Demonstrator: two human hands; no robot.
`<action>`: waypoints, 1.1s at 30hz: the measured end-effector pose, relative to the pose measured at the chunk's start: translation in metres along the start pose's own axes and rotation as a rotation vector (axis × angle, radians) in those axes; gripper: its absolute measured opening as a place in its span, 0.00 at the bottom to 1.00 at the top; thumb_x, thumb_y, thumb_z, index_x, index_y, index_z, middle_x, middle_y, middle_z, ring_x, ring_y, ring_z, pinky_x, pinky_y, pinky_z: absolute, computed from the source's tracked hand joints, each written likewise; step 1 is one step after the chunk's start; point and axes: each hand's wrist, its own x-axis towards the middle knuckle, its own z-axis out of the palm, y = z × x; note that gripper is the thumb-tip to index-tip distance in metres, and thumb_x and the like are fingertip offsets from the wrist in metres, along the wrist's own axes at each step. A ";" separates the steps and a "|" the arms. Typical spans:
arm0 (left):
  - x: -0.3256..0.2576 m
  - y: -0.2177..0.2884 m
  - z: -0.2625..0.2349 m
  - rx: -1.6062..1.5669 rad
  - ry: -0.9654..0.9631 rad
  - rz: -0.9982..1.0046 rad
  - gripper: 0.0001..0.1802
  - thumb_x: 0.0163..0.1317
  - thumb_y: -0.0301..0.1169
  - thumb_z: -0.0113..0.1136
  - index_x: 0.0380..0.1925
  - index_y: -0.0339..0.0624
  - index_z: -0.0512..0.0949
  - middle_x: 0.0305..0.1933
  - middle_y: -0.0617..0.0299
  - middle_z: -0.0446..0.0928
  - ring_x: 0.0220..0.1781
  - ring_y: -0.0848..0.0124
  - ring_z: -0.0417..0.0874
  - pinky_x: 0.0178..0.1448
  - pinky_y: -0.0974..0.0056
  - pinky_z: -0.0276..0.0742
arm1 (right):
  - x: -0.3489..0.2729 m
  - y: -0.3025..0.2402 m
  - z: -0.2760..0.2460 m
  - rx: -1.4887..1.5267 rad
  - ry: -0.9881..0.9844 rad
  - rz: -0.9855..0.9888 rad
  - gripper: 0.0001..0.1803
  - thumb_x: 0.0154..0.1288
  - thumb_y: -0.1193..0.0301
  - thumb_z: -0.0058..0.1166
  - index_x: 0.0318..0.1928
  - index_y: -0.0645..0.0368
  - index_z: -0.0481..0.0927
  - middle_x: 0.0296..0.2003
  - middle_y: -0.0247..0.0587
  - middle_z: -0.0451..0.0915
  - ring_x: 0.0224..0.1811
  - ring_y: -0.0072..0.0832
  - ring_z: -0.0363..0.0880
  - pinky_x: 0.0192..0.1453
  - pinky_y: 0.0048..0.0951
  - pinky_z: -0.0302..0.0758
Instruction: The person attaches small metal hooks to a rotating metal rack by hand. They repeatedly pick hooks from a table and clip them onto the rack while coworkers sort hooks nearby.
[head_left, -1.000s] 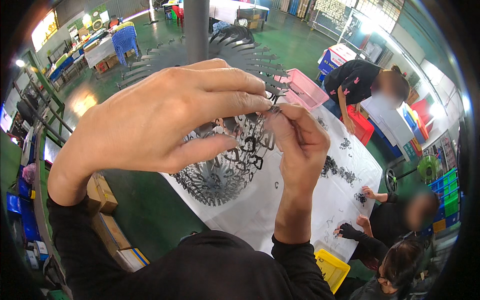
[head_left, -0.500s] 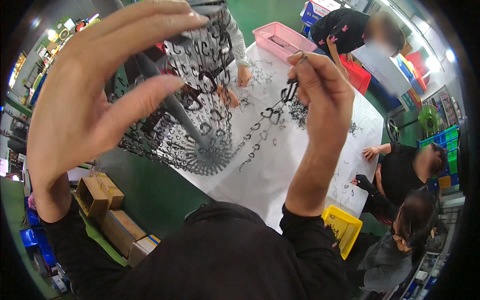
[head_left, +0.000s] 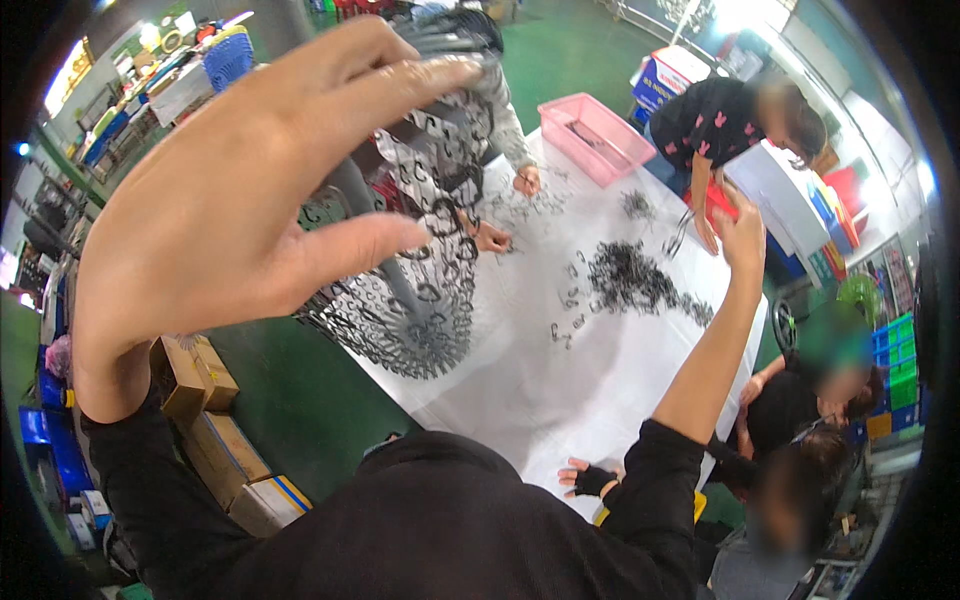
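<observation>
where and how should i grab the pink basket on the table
Best gripped by the rim, probably at both long sides, coming down from above with one grip on each. The pink basket sits upright on the table with its top open and its rim exposed. Dark pieces lie inside, so an even two-sided lift should help keep it level.

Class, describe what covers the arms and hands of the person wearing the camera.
Both the left hand and right hand are bare, with no gloves visible. The left sleeve and right sleeve are long, plain black; the right leaves more forearm uncovered.
</observation>
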 end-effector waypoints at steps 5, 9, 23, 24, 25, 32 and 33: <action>-0.001 -0.007 0.006 0.016 0.115 0.067 0.39 0.44 0.31 0.69 0.61 0.44 0.69 0.62 0.50 0.70 0.63 0.50 0.71 0.63 0.53 0.69 | -0.057 -0.109 0.013 0.456 -0.041 -0.204 0.14 0.66 0.76 0.53 0.51 0.61 0.80 0.43 0.38 0.82 0.44 0.22 0.79 0.48 0.22 0.75; -0.001 -0.007 0.008 -0.068 0.137 0.123 0.37 0.45 0.31 0.70 0.59 0.43 0.71 0.61 0.51 0.71 0.62 0.51 0.73 0.62 0.54 0.71 | -0.090 -0.211 0.035 0.827 -0.203 -0.365 0.11 0.65 0.77 0.53 0.48 0.62 0.81 0.41 0.37 0.83 0.43 0.21 0.80 0.46 0.24 0.76; -0.005 -0.002 0.009 -0.080 0.095 0.172 0.30 0.54 0.34 0.64 0.59 0.39 0.72 0.60 0.49 0.72 0.60 0.50 0.73 0.62 0.52 0.70 | -0.100 -0.234 0.034 1.290 -0.354 -0.119 0.07 0.67 0.79 0.52 0.41 0.69 0.81 0.29 0.39 0.83 0.27 0.20 0.81 0.32 0.20 0.78; -0.005 -0.001 0.009 -0.073 0.098 0.163 0.30 0.54 0.34 0.64 0.59 0.40 0.72 0.60 0.49 0.72 0.60 0.50 0.73 0.62 0.52 0.70 | -0.100 -0.228 0.032 1.255 -0.317 -0.115 0.07 0.67 0.79 0.52 0.41 0.69 0.81 0.29 0.39 0.82 0.28 0.20 0.81 0.32 0.20 0.77; -0.005 0.000 0.009 -0.056 0.107 0.156 0.30 0.54 0.34 0.64 0.59 0.40 0.72 0.60 0.50 0.72 0.60 0.50 0.73 0.63 0.52 0.70 | -0.100 -0.222 0.031 1.264 -0.282 -0.144 0.07 0.67 0.79 0.52 0.41 0.68 0.81 0.29 0.39 0.82 0.28 0.20 0.81 0.31 0.20 0.77; -0.001 0.012 0.015 -0.011 0.266 0.104 0.33 0.48 0.30 0.69 0.58 0.41 0.73 0.58 0.51 0.73 0.59 0.51 0.74 0.61 0.54 0.72 | -0.102 -0.214 0.027 1.030 -0.443 -0.144 0.09 0.64 0.77 0.56 0.42 0.68 0.83 0.33 0.41 0.85 0.35 0.21 0.83 0.43 0.19 0.76; 0.000 0.013 0.015 -0.038 0.258 0.110 0.33 0.48 0.30 0.69 0.57 0.41 0.73 0.57 0.51 0.73 0.58 0.51 0.75 0.60 0.55 0.72 | -0.104 -0.219 0.029 1.056 -0.401 -0.151 0.09 0.64 0.79 0.55 0.42 0.69 0.83 0.34 0.42 0.85 0.36 0.23 0.83 0.45 0.21 0.77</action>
